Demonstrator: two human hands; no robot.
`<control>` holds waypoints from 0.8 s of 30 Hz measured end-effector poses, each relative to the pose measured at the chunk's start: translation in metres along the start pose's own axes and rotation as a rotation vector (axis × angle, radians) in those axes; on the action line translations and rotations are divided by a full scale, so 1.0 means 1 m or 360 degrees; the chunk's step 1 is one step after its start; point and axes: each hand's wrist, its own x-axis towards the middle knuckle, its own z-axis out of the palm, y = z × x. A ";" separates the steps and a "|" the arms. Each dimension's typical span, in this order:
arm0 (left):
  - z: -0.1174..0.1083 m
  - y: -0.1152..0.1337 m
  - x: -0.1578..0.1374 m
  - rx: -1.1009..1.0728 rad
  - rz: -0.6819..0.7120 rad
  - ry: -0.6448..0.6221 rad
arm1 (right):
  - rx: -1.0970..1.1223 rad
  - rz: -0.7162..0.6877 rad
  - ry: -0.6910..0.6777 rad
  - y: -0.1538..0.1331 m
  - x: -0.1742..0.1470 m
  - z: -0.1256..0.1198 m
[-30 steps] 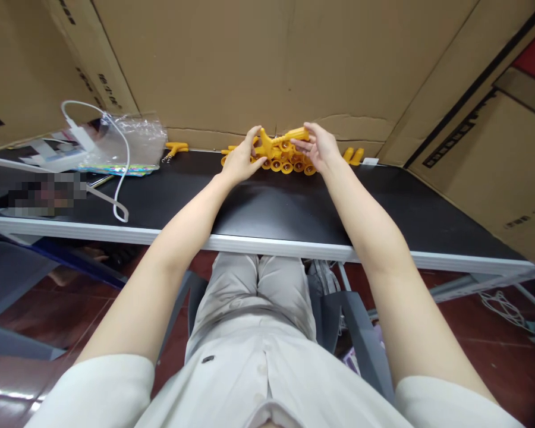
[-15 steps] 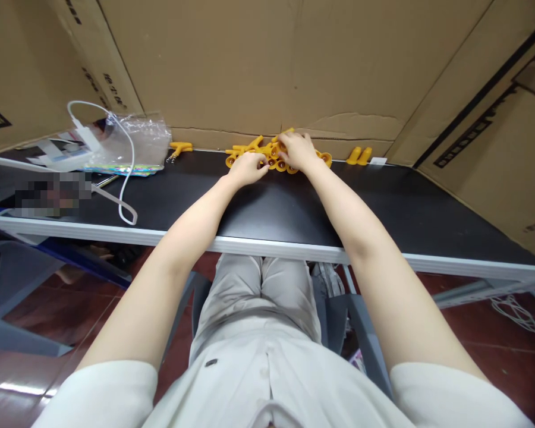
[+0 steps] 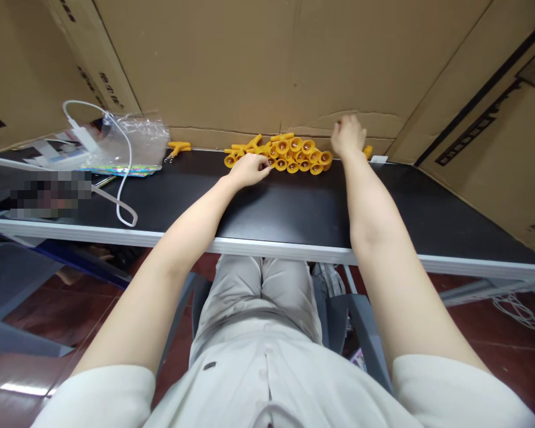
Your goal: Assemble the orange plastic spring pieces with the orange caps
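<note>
Yellow cup-ended pieces (image 3: 293, 157) are stacked in rows by the cardboard at the back of the black table, their round openings facing me. My left hand (image 3: 248, 170) rests against the left part of this stack with its fingers curled towards the thumb; what lies inside the curl is hidden. To the right of the stack is my right hand (image 3: 349, 135), its bent fingers slightly apart and nothing visible in them. Beside it, a yellow piece (image 3: 368, 151) shows partly, and the hand covers the spot to its left.
A yellow T-shaped handle (image 3: 179, 146) with a metal spiral lies to the left, near a clear plastic bag (image 3: 136, 142) and a white cable (image 3: 127, 202). A small white card (image 3: 378, 159) is at the right. Cardboard (image 3: 249, 65) walls in the back.
My right hand has left the stack and moved right, towards the two separate yellow pieces, now covering one of them. More of the stack shows. My left hand has stayed in place.
</note>
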 end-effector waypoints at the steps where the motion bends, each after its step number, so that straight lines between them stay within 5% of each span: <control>1: 0.000 0.000 0.000 0.0001 0.0006 -0.0002 | -0.0091 0.0096 -0.0044 0.015 -0.005 0.002; 4: 0.001 0.001 0.000 0.0031 0.0019 -0.0023 | -0.0253 0.0262 -0.0233 0.054 -0.017 0.016; 9: 0.003 0.002 0.000 0.0058 0.0039 -0.0071 | -0.0041 0.0312 -0.0498 0.088 -0.019 0.039; 20: 0.002 0.001 0.000 0.0047 0.0062 -0.0074 | -0.0107 0.0341 -0.0735 0.094 -0.006 0.040; 24: -0.006 -0.002 0.000 0.0106 -0.0025 0.0084 | -0.0077 0.0376 -0.0733 0.092 -0.003 0.042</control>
